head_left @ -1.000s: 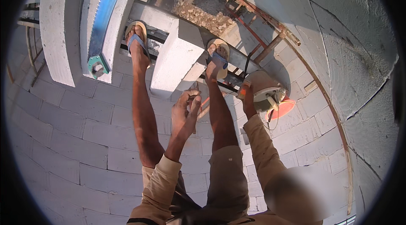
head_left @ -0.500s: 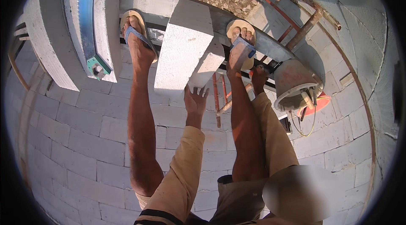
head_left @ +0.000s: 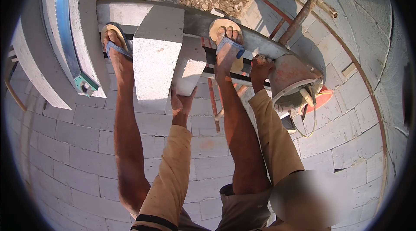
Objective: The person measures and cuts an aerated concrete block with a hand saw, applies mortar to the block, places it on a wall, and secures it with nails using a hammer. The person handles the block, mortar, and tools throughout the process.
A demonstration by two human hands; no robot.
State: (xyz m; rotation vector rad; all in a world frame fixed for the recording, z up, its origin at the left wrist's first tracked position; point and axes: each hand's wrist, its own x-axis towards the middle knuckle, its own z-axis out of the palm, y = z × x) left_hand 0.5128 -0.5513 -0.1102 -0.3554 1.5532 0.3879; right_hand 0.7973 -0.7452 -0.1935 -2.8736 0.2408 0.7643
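Observation:
My left hand (head_left: 182, 102) is cupped against the near end of a smaller white lightweight-concrete block (head_left: 190, 68); the block hides most of its fingers. Right beside it, a larger white block (head_left: 155, 55) lies across the planks, its near end jutting toward me. My right hand (head_left: 261, 69) is closed, fingers curled, just left of a grey bucket (head_left: 297, 81); what it holds, if anything, I cannot make out. My sandalled feet stand on the planks, the left foot (head_left: 116, 49) beside the large block and the right foot (head_left: 227, 46) between the small block and my right hand.
At left, a handsaw (head_left: 69, 36) with a green-edged handle lies on a long white block (head_left: 91, 57). Handles stick out of the bucket, and a red basin (head_left: 318, 98) sits behind it. Rusty scaffold tubes (head_left: 299, 20) run along the right. A block wall (head_left: 86, 153) fills the lower view.
The view has shifted, moving the blocks and feet leftward. My left hand's spread fingers have gone from showing to mostly hidden at the small block's end. My right hand has moved slightly away from me.

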